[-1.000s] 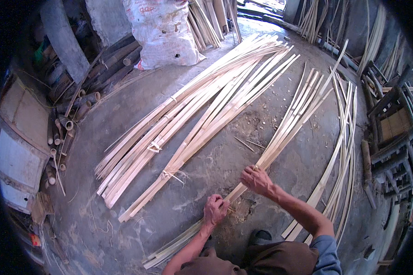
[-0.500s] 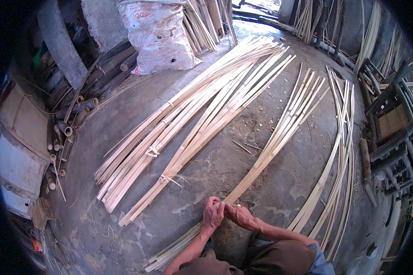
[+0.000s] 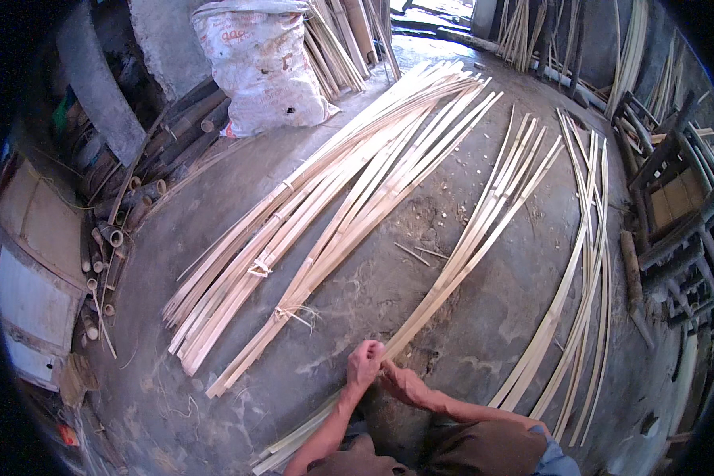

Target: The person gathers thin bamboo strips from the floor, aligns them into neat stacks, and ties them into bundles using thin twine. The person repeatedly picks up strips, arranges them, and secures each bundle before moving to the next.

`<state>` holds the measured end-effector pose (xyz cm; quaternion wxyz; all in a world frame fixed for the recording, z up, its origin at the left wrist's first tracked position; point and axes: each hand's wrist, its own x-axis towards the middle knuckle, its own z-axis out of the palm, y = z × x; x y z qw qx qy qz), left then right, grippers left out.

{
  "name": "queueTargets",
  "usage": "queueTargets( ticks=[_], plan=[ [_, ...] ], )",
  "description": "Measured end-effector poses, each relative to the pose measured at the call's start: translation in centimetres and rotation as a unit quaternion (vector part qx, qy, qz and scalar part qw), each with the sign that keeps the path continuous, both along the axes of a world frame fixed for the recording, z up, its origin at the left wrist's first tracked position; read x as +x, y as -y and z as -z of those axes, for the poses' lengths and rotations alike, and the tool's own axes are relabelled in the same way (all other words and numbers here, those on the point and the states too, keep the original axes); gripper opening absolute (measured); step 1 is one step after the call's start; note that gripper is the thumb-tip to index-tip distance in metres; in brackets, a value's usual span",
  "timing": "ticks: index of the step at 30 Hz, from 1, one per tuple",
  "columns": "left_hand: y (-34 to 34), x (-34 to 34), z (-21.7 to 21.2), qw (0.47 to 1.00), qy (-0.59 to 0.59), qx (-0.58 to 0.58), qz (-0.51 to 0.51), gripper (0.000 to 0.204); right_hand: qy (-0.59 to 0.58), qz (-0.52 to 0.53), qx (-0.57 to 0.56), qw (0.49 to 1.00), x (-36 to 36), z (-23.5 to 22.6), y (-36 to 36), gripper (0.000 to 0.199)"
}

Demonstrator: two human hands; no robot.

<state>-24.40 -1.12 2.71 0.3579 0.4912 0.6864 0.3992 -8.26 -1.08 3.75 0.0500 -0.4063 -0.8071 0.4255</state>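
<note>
A loose bundle of pale bamboo strips [image 3: 462, 268] reaches from my hands toward the far right, its far ends fanned out on the floor. My left hand [image 3: 364, 365] is closed around the near end of this bundle. Just below and to the right, my right hand [image 3: 405, 387] is curled against the same end, its fingertips partly hidden. Left of these strips lies a bundle tied with a thin strip [image 3: 292, 309]. Beyond it is a larger tied bundle [image 3: 238, 284]. More strips [image 3: 293, 438] lie beside my left forearm, partly hidden by it.
Long loose strips [image 3: 585, 262] lie on the right. A wooden rack or chair frame [image 3: 678, 214] stands at the right edge. A white sack [image 3: 263, 75] is at the back, with bamboo poles [image 3: 139, 190] stacked on the left. Short offcuts [image 3: 412, 254] lie mid-floor.
My right hand has shifted slightly down and left, under the near end of the strips. My left hand stays at that end. The view has moved a little.
</note>
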Motion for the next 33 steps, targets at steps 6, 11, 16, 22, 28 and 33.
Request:
queueTargets(
  ticks=[6,11,16,22,28,33],
  plan=[
    [-0.9,-0.6,-3.0,0.981,-0.071,-0.099,0.153,0.036,-0.152,0.230,0.089,0.957,3.4,-0.6,-2.8,0.027],
    [-0.7,-0.7,-2.8,0.969,-0.134,-0.047,0.202,0.041,-0.220,0.469,-0.054,0.854,8.5,4.0,-9.1,0.045],
    [1.4,-1.3,-11.9,0.960,-0.116,-0.091,0.238,0.041,-0.493,0.504,-0.350,0.616,6.8,-2.6,-13.5,0.077],
    [7.6,-2.0,-15.4,0.977,-0.096,-0.101,0.161,0.083,-0.602,0.454,-0.418,0.507,4.8,-3.1,-15.4,0.076],
    [17.2,-3.6,-12.2,0.936,-0.218,-0.241,0.135,0.101,-0.569,0.476,-0.361,0.565,2.5,-5.4,-13.9,0.060],
    [21.3,-1.3,-9.6,0.933,-0.061,-0.328,0.133,0.095,-0.564,0.411,-0.374,0.610,0.4,-13.6,-12.8,0.042]
  ],
)
